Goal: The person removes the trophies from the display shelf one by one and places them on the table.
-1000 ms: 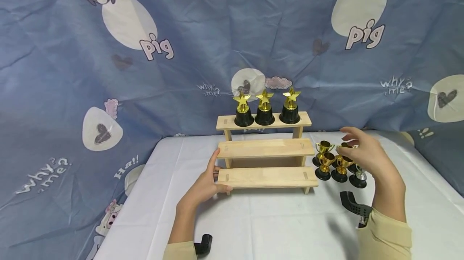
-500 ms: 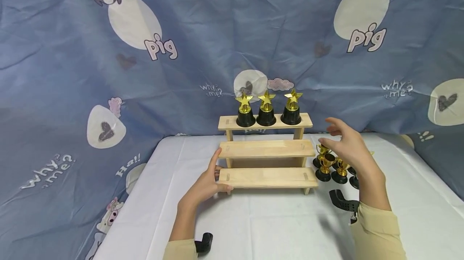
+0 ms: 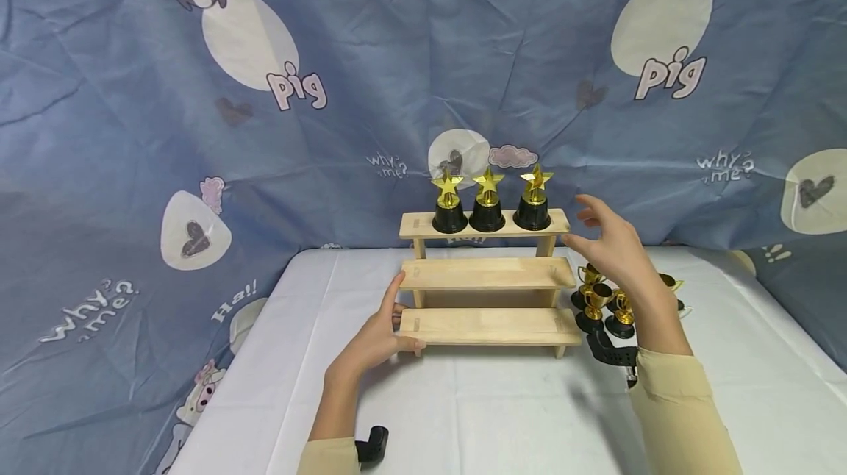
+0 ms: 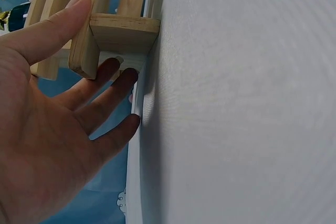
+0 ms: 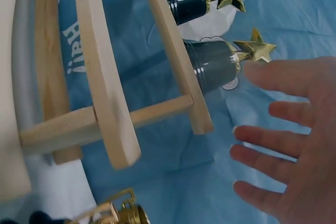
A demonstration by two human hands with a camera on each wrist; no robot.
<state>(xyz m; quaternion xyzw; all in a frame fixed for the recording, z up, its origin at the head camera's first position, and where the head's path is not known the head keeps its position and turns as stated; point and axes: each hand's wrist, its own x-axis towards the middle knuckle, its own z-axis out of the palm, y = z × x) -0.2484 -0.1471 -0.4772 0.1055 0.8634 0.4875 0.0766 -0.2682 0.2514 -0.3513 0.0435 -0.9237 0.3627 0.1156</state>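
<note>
A three-step wooden display stand [image 3: 490, 322] holds three star trophies on its top step: left [image 3: 450, 214], middle [image 3: 487, 212] and right [image 3: 533, 210]. My left hand [image 3: 367, 343] is at the stand's left end, thumb against the bottom step's front and index finger at the middle step's corner. In the left wrist view its other fingers [image 4: 113, 95] extend loosely beside the stand. My right hand [image 3: 612, 247] hovers beside the top step's right end, fingers apart and holding nothing. In the right wrist view its thumb appears close to the right star trophy [image 5: 212, 65].
Several gold cup trophies [image 3: 593, 304] with black bases stand on the white tablecloth [image 3: 503, 416] right of the stand, partly hidden by my right forearm. A blue printed cloth [image 3: 370, 93] hangs close behind the stand.
My right hand has moved left and farther back, from above the cup trophies to beside the top step. My left hand keeps its place on the stand. The view has shifted slightly.
</note>
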